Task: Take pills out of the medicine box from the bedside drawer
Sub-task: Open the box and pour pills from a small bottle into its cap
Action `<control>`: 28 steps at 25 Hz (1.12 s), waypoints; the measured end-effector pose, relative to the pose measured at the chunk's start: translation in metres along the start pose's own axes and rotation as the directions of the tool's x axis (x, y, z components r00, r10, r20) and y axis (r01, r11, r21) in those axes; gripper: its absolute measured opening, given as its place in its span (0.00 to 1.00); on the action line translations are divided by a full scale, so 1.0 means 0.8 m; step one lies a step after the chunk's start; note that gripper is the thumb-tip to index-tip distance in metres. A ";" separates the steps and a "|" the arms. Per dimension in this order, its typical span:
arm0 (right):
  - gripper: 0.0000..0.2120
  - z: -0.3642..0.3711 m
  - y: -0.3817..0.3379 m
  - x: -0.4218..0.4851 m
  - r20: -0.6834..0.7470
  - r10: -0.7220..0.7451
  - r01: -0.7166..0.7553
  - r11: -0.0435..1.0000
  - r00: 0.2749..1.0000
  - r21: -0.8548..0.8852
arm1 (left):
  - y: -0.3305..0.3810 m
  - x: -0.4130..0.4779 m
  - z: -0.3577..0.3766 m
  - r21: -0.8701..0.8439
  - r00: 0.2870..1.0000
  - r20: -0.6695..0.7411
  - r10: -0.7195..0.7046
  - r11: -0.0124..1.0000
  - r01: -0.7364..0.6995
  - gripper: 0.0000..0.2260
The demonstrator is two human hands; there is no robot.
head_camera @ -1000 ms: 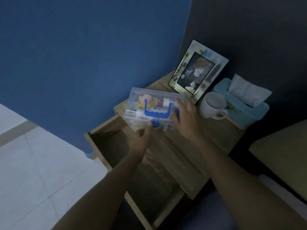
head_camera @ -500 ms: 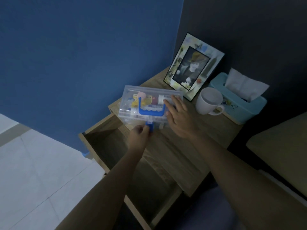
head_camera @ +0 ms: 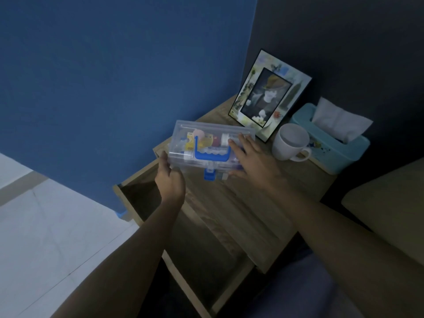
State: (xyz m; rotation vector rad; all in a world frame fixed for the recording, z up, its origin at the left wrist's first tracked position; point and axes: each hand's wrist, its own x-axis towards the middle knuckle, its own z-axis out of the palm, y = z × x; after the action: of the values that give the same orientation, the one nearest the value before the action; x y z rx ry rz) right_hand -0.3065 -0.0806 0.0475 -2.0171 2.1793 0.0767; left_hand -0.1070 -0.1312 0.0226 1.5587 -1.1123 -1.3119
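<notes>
The clear plastic medicine box (head_camera: 206,136) with a blue handle and a blue front latch (head_camera: 210,175) sits on the wooden bedside table (head_camera: 231,210). Colourful packets and a small white bottle show through its lid. My left hand (head_camera: 171,180) grips the box's left front corner, thumb up along its side. My right hand (head_camera: 253,160) lies spread over the box's right end, fingers on the lid and thumb at the front edge. The lid is down and the blue latch hangs at the front. Below the table top, the drawer (head_camera: 142,193) stands pulled out.
Leaning on the dark wall behind the box is a picture frame (head_camera: 269,95). A white mug (head_camera: 290,145) stands just right of my right hand, with a teal tissue box (head_camera: 332,148) beyond it. A beige cushion (head_camera: 385,203) fills the right edge. Pale floor lies left.
My left hand has left the blue latch and moved left to the box's corner. The latch now hangs loose. My right hand stays on the right end.
</notes>
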 end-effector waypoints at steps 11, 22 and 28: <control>0.10 -0.106 0.033 0.065 -0.468 -0.137 0.075 0.986 0.873 -0.150 | 0.013 0.010 -0.008 0.071 1.000 -0.010 -0.029 0.997 0.029 0.21; 0.32 -0.099 0.067 0.126 -0.246 -0.090 0.059 0.990 0.965 -0.130 | 0.017 0.029 -0.007 0.247 0.996 0.086 0.013 0.968 -0.034 0.21; 0.32 -0.099 0.075 0.142 -0.183 -0.079 0.054 0.989 0.980 -0.141 | 0.017 0.028 -0.009 0.250 0.993 0.112 0.025 0.967 -0.052 0.20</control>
State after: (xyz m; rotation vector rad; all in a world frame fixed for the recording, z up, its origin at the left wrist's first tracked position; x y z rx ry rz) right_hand -0.3813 -0.1999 0.1026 -2.2551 2.2707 0.0267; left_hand -0.1002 -0.1563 0.0298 1.6542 -1.4174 -1.2799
